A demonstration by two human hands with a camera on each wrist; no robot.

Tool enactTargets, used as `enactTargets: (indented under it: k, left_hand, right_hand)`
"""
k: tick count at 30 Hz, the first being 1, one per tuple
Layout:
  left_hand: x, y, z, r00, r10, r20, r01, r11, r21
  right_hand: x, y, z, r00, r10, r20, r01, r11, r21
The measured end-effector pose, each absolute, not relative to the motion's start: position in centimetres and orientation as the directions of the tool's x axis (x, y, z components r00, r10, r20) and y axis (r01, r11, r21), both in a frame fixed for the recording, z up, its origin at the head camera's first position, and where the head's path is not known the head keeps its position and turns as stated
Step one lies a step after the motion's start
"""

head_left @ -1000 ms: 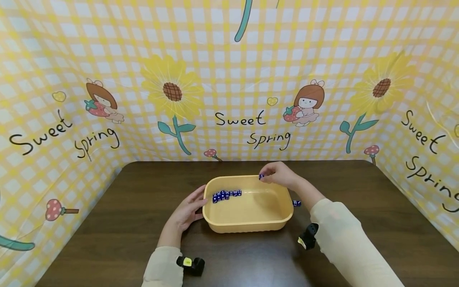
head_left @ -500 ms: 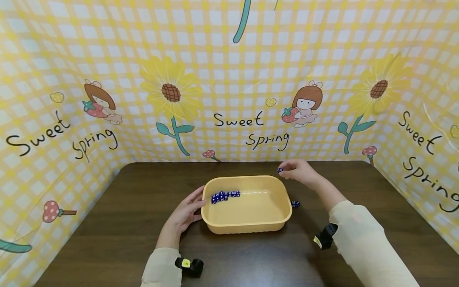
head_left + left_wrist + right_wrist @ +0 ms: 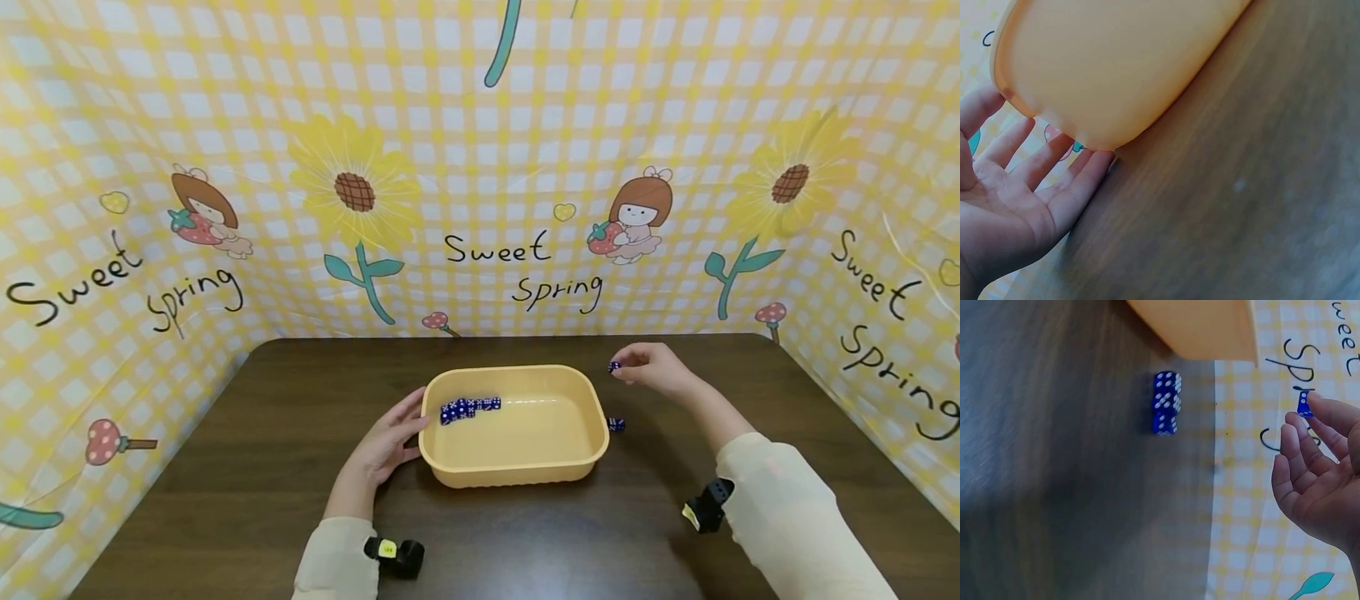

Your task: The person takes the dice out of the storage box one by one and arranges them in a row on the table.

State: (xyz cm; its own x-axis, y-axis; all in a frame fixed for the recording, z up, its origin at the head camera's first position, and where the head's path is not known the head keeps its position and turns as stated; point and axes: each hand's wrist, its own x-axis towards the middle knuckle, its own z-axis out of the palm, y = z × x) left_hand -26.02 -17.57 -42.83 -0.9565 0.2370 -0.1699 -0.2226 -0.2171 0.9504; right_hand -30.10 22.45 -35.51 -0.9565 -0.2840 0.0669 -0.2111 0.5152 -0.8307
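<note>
A yellow plastic bin stands on the dark wooden table. My left hand rests against its left end, fingers extended along the outer wall; in the left wrist view, fingertips touch the bin's side. Several blue dice with white dots lie clustered inside at the left. Between thumb and fingertips, my right hand pinches one blue die, held up beyond the bin's right back corner. More blue dice form a short row on the table just outside the bin's right end.
Checked yellow cloth with printed flowers and lettering hangs behind the table and along both sides. Black wrist cameras are strapped at the left sleeve and the right sleeve.
My right hand has moved right with the pinched die, from over the bin's back rim to outside its right end. The left hand and bin have stayed almost still.
</note>
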Motion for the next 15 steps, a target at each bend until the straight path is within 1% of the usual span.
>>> enactTargets:
  k: [8,15]
  left_hand:
    - [-26.1,-17.6,-42.9,-0.955,0.241,-0.173,-0.227,-0.217,0.949]
    - [-26.2,-17.6,-43.0,-0.956,0.233,-0.177,-0.228,-0.217,0.949]
  right_hand:
    - [-29.1,24.0,-36.7,-0.956,-0.283,0.078,-0.218,0.508,-0.833]
    - [-28.3,25.0,-38.4,-0.96,-0.272,0.065,-0.198,0.499,-0.844]
